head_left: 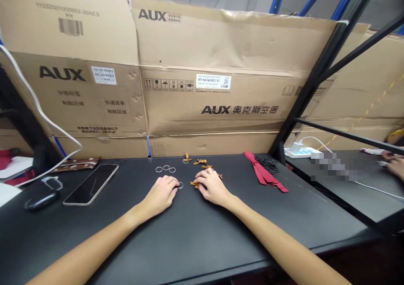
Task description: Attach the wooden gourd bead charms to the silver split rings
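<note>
My left hand (162, 193) rests low over the black table, fingers curled and closed at the edge of a thin metal ring (181, 185). Just beyond it lie several more rings, one being a silver ring (158, 169). Over a small cluster of orange-brown beaded charms, my right hand (212, 187) is bent with its fingers drawn together. One charm (193, 185) shows at its fingertips; others are partly hidden under the hand. Farther back are a gourd-shaped charm (200, 162) and an upright charm (186, 156) with a ring at its base.
Red ribbon strips (263, 173) and a pile of black clasps (267, 165) lie to the right. On the left are a phone (91, 185), a dark rounded case (41, 201) and a white cable (41, 108). Cardboard (208, 95) walls the back. Another person's hand (394, 163) shows far right.
</note>
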Motion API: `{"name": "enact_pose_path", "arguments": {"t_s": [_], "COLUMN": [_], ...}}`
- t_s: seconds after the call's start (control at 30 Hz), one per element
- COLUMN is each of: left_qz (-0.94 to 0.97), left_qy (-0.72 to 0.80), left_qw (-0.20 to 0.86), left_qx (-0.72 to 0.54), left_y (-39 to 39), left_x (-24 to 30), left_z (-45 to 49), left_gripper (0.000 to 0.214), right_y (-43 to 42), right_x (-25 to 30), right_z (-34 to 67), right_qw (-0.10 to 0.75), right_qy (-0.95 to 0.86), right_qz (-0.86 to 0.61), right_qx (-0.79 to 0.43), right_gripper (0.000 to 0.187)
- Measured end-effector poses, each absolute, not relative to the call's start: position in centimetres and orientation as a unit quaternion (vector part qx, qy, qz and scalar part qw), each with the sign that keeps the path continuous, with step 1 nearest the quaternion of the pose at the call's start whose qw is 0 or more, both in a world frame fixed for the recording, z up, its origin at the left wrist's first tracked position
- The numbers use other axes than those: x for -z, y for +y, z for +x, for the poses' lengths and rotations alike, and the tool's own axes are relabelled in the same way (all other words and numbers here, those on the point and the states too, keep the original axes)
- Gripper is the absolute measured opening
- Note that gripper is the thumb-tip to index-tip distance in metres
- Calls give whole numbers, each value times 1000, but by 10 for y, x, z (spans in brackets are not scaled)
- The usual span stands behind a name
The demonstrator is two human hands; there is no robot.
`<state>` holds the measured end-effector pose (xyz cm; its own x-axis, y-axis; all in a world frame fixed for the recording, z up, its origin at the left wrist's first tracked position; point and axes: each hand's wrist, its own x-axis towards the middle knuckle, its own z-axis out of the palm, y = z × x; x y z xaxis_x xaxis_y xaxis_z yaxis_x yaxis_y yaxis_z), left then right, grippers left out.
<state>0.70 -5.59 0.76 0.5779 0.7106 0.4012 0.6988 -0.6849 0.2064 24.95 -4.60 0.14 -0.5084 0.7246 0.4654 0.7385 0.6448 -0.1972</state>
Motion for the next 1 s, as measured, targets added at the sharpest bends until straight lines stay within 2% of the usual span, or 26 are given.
{"name": "enact_pose_path", "arguments": {"t_s": [0.13, 0.3, 0.57, 0.77, 1.0], "left_qz": [884, 885, 896, 903, 890], "left_qy": [406, 404, 391, 386, 395], "left_qw": [24, 34, 28, 16, 64], "left_qx": [-231, -227, -209, -189, -219], "left_y": [-54, -52, -52, -51, -52], "left_x": [-7, -4, -6, -7, -3], "left_z": [7, 6, 8, 12, 13], "left_gripper": [16, 16, 19, 21, 21], "right_y": [-52, -55, -55, -55, -56], "right_x": [-2, -2, 2, 1, 1], "right_z": [243, 238, 227, 224, 221], "right_qw": [295, 311, 301, 293, 284], "right_qy": [-871, -862, -854, -852, -847], "right_qz": [-392, -400, -423, -426, -436], "right_qx": [-19, -22, -41, -83, -107], "right_gripper": [29, 13, 2, 6, 5]}}
